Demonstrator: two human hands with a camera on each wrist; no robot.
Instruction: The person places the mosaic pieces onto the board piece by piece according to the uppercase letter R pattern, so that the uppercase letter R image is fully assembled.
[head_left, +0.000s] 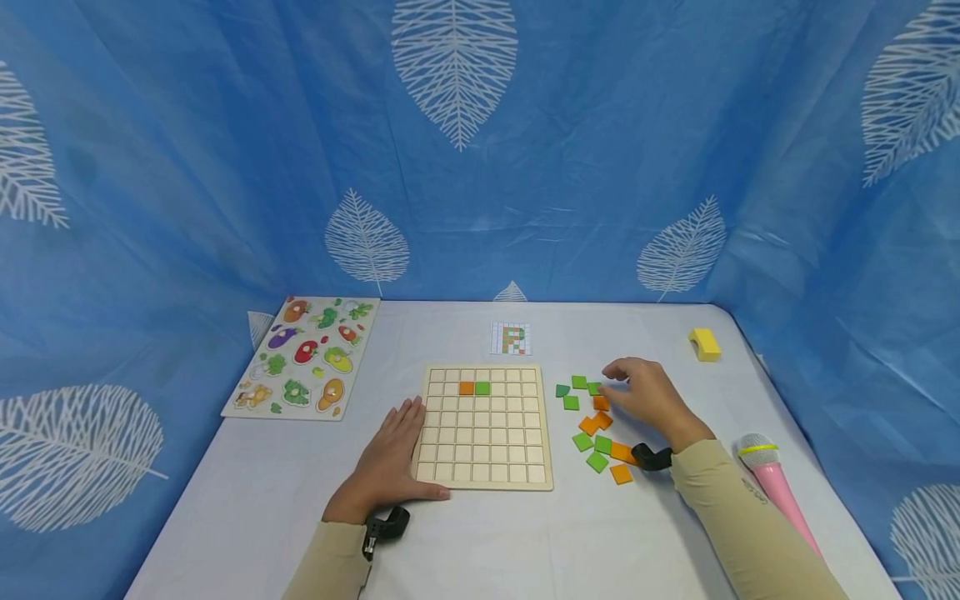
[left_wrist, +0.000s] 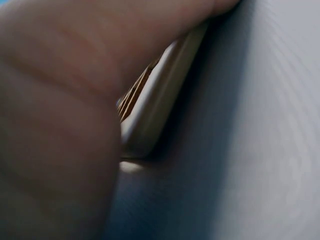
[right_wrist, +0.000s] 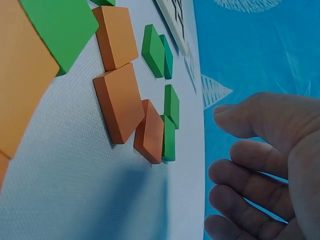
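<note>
A wooden grid board point(head_left: 482, 433) lies flat on the table. One orange tile point(head_left: 467, 388) and one green tile point(head_left: 482, 388) sit side by side in its second row. My left hand point(head_left: 387, 458) rests along the board's left side, fingers straight and thumb out at the near corner. Beyond the loose tiles, my right hand point(head_left: 648, 396) hovers with relaxed fingers and holds nothing. Closest to its fingertips are a green tile point(head_left: 594, 388) and an orange tile point(head_left: 601, 402). In the right wrist view, the thumb and fingers point(right_wrist: 250, 175) stand apart from the tiles.
Several green and orange tiles point(head_left: 588, 426) and a dark green piece point(head_left: 562, 390) lie right of the board. Behind it is a pattern card point(head_left: 511, 338). A vegetable puzzle point(head_left: 306, 354) lies at left. A yellow block point(head_left: 705, 344) and pink microphone point(head_left: 783, 500) are at right.
</note>
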